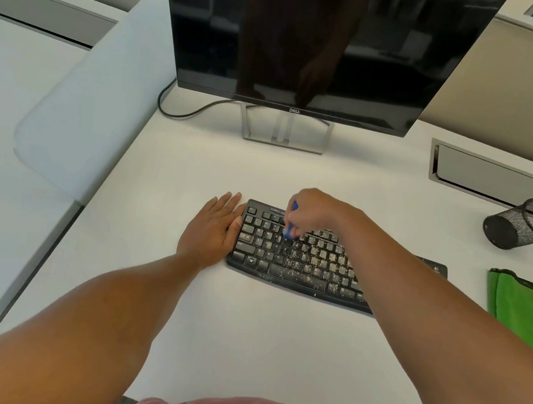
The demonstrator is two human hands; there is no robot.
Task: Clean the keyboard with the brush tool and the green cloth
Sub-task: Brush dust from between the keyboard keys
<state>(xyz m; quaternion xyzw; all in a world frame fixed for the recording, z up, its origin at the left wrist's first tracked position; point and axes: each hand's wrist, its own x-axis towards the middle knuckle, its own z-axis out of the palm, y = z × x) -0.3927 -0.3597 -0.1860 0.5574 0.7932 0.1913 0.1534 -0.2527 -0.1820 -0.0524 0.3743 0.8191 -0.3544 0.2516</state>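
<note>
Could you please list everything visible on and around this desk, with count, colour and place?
keyboard: one, black, strewn with pale crumbs, desk centre
brush: one, blue, over the keyboard's upper left keys
cloth: one, green, folded, right desk edge
monitor: one, black, screen dark, behind the keyboard
stand: one, silver, under the monitor
cable: one, black, left of the stand
pen cup: one, black mesh, on its side, right rear
desk: one, white
left hand: flat on the desk, against the keyboard's left end
right hand: grip on the brush

green cloth [531, 307] cut off, brush tool [290, 227] perhaps mostly hidden
</note>
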